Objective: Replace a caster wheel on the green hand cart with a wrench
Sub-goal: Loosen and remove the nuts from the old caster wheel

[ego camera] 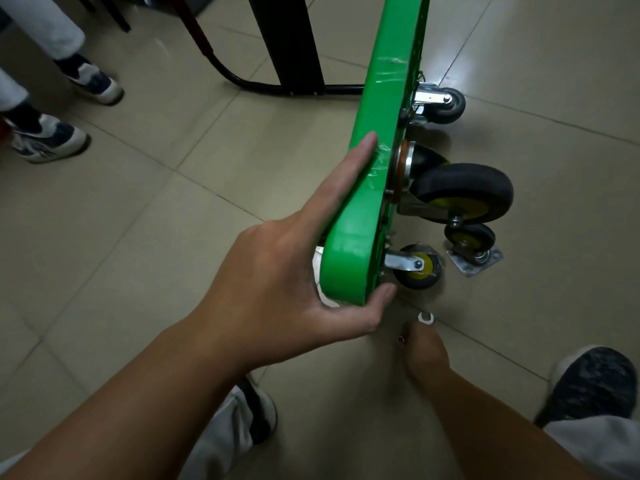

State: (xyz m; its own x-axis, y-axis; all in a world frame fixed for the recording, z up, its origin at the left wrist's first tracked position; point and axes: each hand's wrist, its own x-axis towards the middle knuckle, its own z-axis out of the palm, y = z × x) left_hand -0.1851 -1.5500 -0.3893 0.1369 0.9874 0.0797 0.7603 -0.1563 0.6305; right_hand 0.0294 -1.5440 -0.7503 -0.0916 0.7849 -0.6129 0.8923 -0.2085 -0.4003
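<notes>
The green hand cart (372, 168) stands tipped on its edge, its wheels pointing right. My left hand (298, 268) grips its near corner, thumb under the edge and fingers along the deck. A small yellow-hubbed caster (417, 266) is mounted at that corner, a large black wheel (462, 192) at mid-deck and a grey caster (445, 105) farther back. A loose caster with its mounting plate (472, 249) lies on the floor to the right. My right hand (424, 355) is low on the floor, fingers curled round the wrench (426, 318), whose open jaw sticks out beyond the fingertips.
Beige floor tiles (173, 220) spread all around. A black metal frame (287, 46) with a curved base stands behind the cart. Another person's shoes (93, 81) are at the upper left. My own shoes (592, 382) are at the bottom.
</notes>
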